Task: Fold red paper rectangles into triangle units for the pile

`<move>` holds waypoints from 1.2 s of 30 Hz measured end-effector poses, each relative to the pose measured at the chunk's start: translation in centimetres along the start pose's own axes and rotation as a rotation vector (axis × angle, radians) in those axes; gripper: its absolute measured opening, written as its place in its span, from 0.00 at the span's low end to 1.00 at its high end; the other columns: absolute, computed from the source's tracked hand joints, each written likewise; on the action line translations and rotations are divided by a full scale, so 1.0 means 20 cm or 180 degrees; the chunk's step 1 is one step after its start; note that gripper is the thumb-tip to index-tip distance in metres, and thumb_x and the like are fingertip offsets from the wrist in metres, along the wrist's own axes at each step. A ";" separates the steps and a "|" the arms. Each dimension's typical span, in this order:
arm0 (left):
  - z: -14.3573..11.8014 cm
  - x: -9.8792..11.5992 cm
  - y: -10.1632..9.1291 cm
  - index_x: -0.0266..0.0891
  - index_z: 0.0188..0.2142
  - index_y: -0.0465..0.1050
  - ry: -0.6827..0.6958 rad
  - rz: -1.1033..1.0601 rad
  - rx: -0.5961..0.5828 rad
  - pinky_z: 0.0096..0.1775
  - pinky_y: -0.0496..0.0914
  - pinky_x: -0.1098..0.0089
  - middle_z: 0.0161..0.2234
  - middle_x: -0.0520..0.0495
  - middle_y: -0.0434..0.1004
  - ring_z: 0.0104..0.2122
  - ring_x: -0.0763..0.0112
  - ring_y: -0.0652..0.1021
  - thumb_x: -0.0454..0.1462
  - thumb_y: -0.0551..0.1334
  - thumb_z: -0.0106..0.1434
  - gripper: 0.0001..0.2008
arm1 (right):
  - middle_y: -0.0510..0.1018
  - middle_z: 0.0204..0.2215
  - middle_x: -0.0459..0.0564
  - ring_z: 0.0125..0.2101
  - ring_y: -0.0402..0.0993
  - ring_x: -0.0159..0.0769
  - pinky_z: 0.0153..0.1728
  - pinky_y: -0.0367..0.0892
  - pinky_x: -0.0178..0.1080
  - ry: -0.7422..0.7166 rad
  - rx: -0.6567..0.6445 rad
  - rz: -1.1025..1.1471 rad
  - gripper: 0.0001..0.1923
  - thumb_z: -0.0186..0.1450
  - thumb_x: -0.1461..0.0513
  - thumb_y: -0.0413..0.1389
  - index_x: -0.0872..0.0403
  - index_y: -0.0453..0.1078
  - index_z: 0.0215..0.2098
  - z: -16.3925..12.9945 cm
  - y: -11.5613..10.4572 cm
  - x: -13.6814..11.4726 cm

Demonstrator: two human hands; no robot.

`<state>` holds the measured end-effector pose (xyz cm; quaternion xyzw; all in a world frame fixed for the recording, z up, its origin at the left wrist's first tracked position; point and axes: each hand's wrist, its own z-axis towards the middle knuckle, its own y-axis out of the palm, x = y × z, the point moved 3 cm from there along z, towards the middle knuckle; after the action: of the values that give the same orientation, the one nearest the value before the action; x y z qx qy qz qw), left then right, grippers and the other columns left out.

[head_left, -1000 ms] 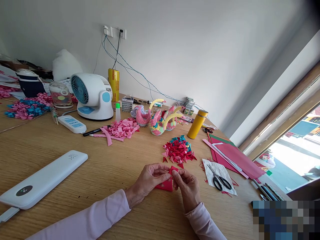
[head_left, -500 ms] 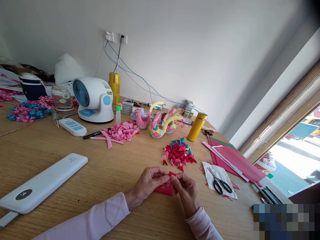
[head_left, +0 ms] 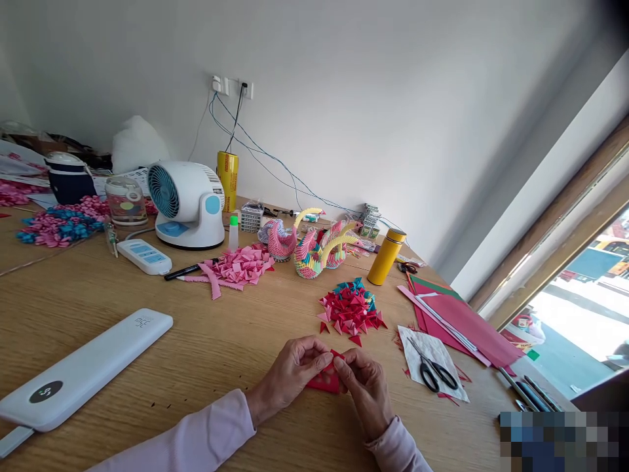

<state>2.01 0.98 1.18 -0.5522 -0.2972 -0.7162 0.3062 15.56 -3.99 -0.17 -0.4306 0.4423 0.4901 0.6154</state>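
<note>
Between my two hands is a piece of red paper [head_left: 328, 381], partly covered by my fingers. My left hand [head_left: 295, 368] pinches its upper left part, thumb on top. On the other side my right hand [head_left: 364, 387] pinches the upper right edge with thumb and fingertips close to the left thumb. Just beyond the hands lies a pile of folded paper triangles [head_left: 348, 308], mostly red with some teal and pink. To the right, black-handled scissors [head_left: 432, 368] rest on a white tissue [head_left: 415, 342] among thin red paper scraps.
Folded paper swans [head_left: 314, 252] stand behind the triangles, beside a yellow bottle [head_left: 386, 257]. Pink paper pieces [head_left: 246, 263], a white fan [head_left: 189, 200] and a power bank [head_left: 93, 364] are to the left. Red paper sheets [head_left: 466, 321] lie right.
The whole scene sits slightly lower in the picture, as the head view has tilted a little. Both hands keep their pinch on the red paper, with only slight finger shifts.
</note>
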 end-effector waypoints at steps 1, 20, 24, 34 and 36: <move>0.00 0.00 0.00 0.33 0.29 0.70 0.0000 -0.0005 -0.0003 0.30 0.69 0.74 0.25 0.49 0.73 0.25 0.73 0.74 0.44 0.61 0.59 0.13 | 0.66 0.16 0.43 0.18 0.58 0.27 0.20 0.54 0.32 -0.0007 0.0006 -0.0029 0.17 0.61 0.52 0.56 0.57 0.68 0.24 0.00 0.00 0.00; 0.01 -0.07 -0.01 0.33 0.31 0.69 -0.0112 0.0039 0.0187 0.23 0.67 0.75 0.25 0.48 0.74 0.21 0.75 0.72 0.44 0.62 0.58 0.14 | 0.65 0.16 0.39 0.14 0.56 0.22 0.15 0.53 0.27 0.0071 0.0476 0.0649 0.15 0.59 0.53 0.59 0.55 0.64 0.30 0.04 -0.02 0.07; 0.01 -0.07 -0.01 0.33 0.31 0.69 -0.0071 0.0160 0.0157 0.22 0.65 0.76 0.26 0.48 0.74 0.21 0.75 0.72 0.45 0.62 0.58 0.14 | 0.64 0.14 0.38 0.13 0.56 0.22 0.14 0.53 0.26 0.0086 0.0439 0.0688 0.15 0.58 0.54 0.61 0.56 0.64 0.28 0.04 -0.02 0.08; 0.01 -0.07 -0.01 0.34 0.31 0.70 0.0100 0.0366 0.0267 0.26 0.66 0.75 0.27 0.48 0.75 0.24 0.74 0.73 0.43 0.61 0.59 0.12 | 0.70 0.19 0.41 0.15 0.65 0.24 0.16 0.59 0.27 0.0004 0.0570 0.0724 0.14 0.56 0.56 0.62 0.55 0.65 0.30 0.02 -0.01 0.04; 0.00 -0.07 -0.01 0.34 0.31 0.70 0.0167 0.0447 0.0280 0.27 0.66 0.75 0.27 0.48 0.74 0.24 0.74 0.73 0.42 0.61 0.60 0.12 | 0.70 0.18 0.40 0.15 0.65 0.24 0.16 0.59 0.27 -0.0016 0.0604 0.0680 0.14 0.56 0.56 0.63 0.55 0.65 0.30 0.02 -0.01 0.04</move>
<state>2.20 1.27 -0.19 -0.5387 -0.2808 -0.6935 0.3873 15.86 -3.49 -0.91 -0.3198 0.5285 0.5098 0.5988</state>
